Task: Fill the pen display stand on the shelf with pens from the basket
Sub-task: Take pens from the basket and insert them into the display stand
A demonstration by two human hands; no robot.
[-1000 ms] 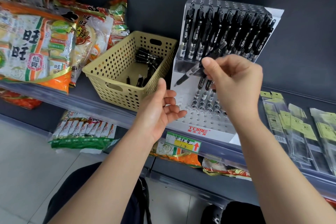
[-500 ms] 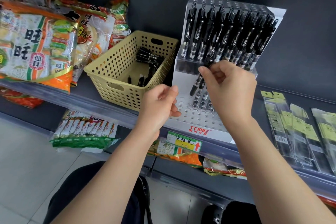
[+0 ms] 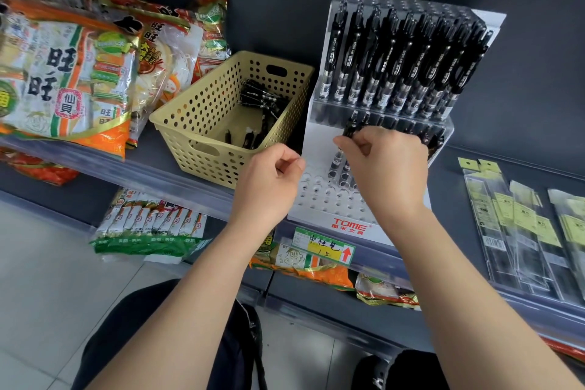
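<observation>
Black pens fill the upper tier of the pen display stand, centre right; its lower tier is mostly bare. The right hand pinches one pen above it. The left hand is clenched and empty. The basket, centre, holds more.

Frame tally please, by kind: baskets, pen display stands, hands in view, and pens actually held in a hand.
Perforated yellow plastic basket: 1
Clear-and-white tiered pen display stand: 1
Hands: 2, the left hand and the right hand
Black pen pinched by the right hand: 1
Total: 5
</observation>
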